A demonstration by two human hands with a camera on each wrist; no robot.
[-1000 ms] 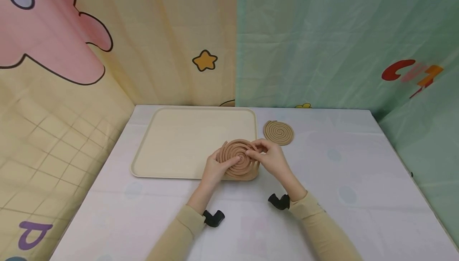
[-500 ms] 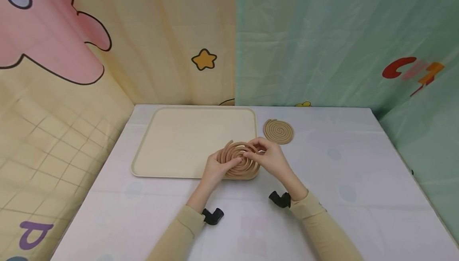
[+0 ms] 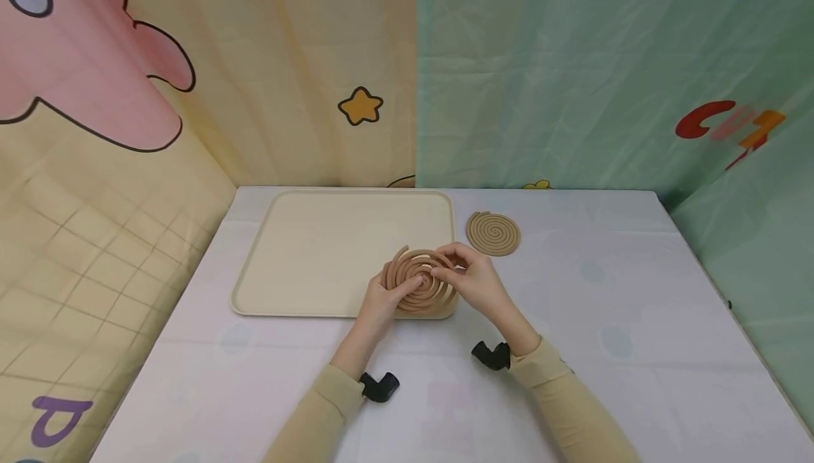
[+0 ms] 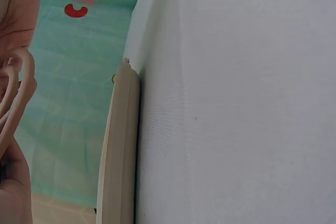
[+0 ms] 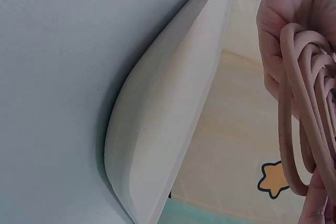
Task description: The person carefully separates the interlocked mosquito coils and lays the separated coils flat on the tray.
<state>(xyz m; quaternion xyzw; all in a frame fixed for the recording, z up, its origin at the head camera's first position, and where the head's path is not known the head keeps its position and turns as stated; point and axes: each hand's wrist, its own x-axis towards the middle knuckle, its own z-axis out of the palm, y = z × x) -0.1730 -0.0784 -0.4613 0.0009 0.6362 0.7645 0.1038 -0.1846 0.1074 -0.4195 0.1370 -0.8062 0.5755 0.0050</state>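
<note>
In the head view, a brown mosquito coil is held up over the front right corner of the beige tray. My left hand grips its left side, thumb laid across the face to the centre. My right hand pinches the rings at the upper right. Gaps show between the rings, and one loose end sticks up at the top left. The right wrist view shows several loops of the coil spread into layers, raised off the tray; the left wrist view catches only a few loops at its edge.
A second, flat spiral coil lies on the white tablecloth beyond my right hand, just right of the tray. Yellow and green printed curtains stand behind the table and along its sides.
The coil's rings, close together and nearly flat a second ago, have been pulled apart so wider gaps show. Its loose end has lifted and shifted slightly right. Both hands stay almost in place.
</note>
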